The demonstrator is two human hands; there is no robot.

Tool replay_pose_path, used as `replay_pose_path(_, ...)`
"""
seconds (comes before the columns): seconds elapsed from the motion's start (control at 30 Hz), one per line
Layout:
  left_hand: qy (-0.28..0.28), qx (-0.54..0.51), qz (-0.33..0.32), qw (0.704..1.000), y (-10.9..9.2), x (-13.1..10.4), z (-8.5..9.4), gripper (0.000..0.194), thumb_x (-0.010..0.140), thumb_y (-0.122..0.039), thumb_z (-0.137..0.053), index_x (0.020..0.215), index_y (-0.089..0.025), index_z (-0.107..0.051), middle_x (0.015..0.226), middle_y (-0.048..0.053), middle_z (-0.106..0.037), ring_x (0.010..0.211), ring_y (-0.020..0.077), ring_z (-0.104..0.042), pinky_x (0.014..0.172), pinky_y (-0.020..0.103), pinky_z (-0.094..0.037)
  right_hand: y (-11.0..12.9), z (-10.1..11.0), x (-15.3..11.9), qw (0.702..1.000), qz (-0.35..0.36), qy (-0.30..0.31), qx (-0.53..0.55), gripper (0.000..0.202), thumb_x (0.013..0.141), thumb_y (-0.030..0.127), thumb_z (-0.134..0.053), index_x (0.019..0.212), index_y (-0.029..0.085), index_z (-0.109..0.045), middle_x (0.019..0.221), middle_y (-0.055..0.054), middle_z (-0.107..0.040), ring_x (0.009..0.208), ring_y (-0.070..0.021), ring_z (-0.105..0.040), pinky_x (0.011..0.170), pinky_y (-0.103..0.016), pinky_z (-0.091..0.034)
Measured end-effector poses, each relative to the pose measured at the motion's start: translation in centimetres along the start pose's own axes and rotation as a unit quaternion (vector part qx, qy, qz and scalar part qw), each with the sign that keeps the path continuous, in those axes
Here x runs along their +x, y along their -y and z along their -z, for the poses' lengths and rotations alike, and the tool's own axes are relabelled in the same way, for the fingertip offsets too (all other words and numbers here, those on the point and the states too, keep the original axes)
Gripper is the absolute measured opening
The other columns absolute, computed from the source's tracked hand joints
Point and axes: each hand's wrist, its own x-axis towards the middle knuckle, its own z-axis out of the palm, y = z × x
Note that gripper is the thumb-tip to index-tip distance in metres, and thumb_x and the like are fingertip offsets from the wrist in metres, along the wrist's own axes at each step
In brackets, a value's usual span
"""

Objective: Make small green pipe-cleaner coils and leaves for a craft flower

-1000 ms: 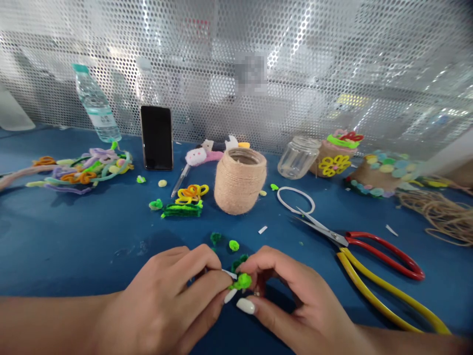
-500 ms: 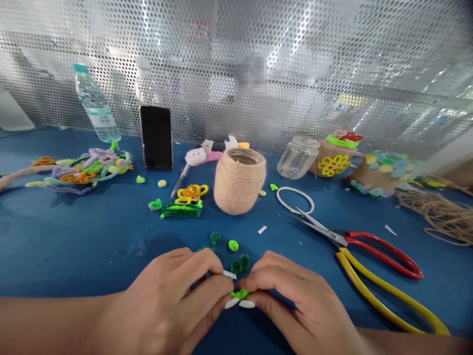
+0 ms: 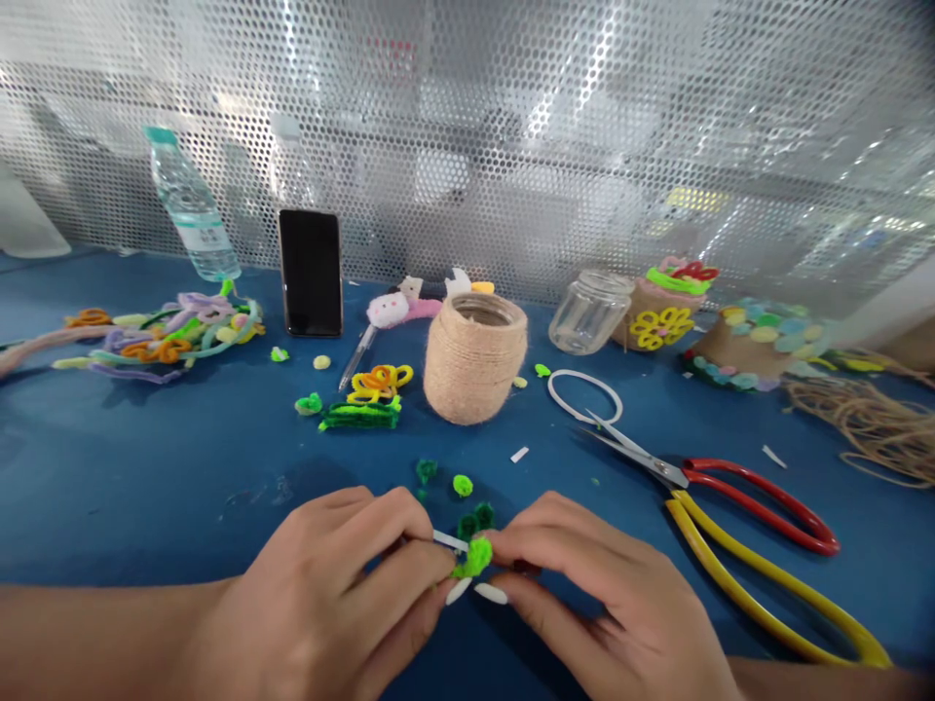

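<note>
Pinching from both sides, the left hand (image 3: pixel 328 594) and right hand (image 3: pixel 620 604) meet near the bench's (image 3: pixel 146 487) front edge, fingertips closed on a lime-green pipe-cleaner bit (image 3: pixel 478 557). Half a second ago that bit lay pressed flat and low between the thumbs; now it stands higher as a rounded curl, so the curling looks further along. A thin white strip (image 3: pixel 445 538) pokes from the left fingers. Small green curls (image 3: pixel 474 518) lie just behind; the scissors (image 3: pixel 730 506) rest toward the right edge, the twine-wrapped jar (image 3: pixel 474 360) mid-bench.
</note>
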Motion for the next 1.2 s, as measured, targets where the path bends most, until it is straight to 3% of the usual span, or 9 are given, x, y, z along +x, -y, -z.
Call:
replay_pose_path(0.2,0.031,-0.018,-0.023,0.999,0.12,-0.07,-0.02,0.023,0.093,-0.014,-0.037,0.086,-0.016,-0.06,0.074,0.0,-0.058,0.063,0.0123,-0.054,0.054,0.026,-0.042,0.03,-0.05,-0.33,0.999,0.017,0.035,-0.026,0.018,0.076,0.011,-0.065,0.093,0.018,-0.066,0.079,-0.002,-0.066,0.07,-0.0127,-0.06,0.063,-0.021,-0.051)
replay_pose_path(0.37,0.043,-0.014,-0.028,0.999,0.27,-0.11,0.05,0.024,0.091,-0.011,-0.037,0.086,-0.016,-0.06,0.076,0.002,-0.058,0.061,0.0132,-0.053,0.053,0.026,-0.044,-0.01,-0.45,-0.58,0.999,0.028,0.037,-0.023,0.026,0.068,0.018,-0.074,0.092,0.014,-0.066,0.08,-0.004,-0.066,0.07,-0.015,-0.059,0.062,-0.024,-0.051)
replay_pose_path(0.63,0.059,-0.014,-0.044,0.997,0.63,-0.42,-0.33,0.024,0.093,-0.012,-0.033,0.089,-0.016,-0.056,0.076,0.001,-0.057,0.059,0.0137,-0.05,0.053,0.026,-0.041,-0.14,-0.31,-0.48,0.997,0.041,0.057,-0.029,0.016,0.076,0.025,-0.069,0.087,0.014,-0.066,0.076,-0.004,-0.064,0.068,-0.0146,-0.057,0.061,-0.024,-0.048)
replay_pose_path(0.97,0.092,-0.034,-0.053,0.994,0.54,-0.51,-0.15,0.017,0.088,-0.011,-0.04,0.083,-0.016,-0.055,0.073,0.0,-0.053,0.055,0.0142,-0.044,0.049,0.028,-0.036,-0.21,-0.49,-0.47,0.994,0.046,0.097,-0.023,0.012,0.085,0.023,-0.059,0.088,0.014,-0.066,0.077,-0.004,-0.065,0.071,-0.0132,-0.058,0.064,-0.022,-0.048)
replay_pose_path(1.2,0.069,-0.018,-0.046,0.996,0.32,-0.42,-0.27,0.018,0.089,-0.012,-0.041,0.078,-0.016,-0.055,0.069,-0.001,-0.052,0.055,0.0136,-0.043,0.048,0.028,-0.035,-0.2,-0.32,-0.44,0.992,0.056,0.11,-0.022,0.01,0.086,0.018,-0.057,0.086,0.014,-0.065,0.079,-0.005,-0.064,0.071,-0.0135,-0.056,0.065,-0.023,-0.047)
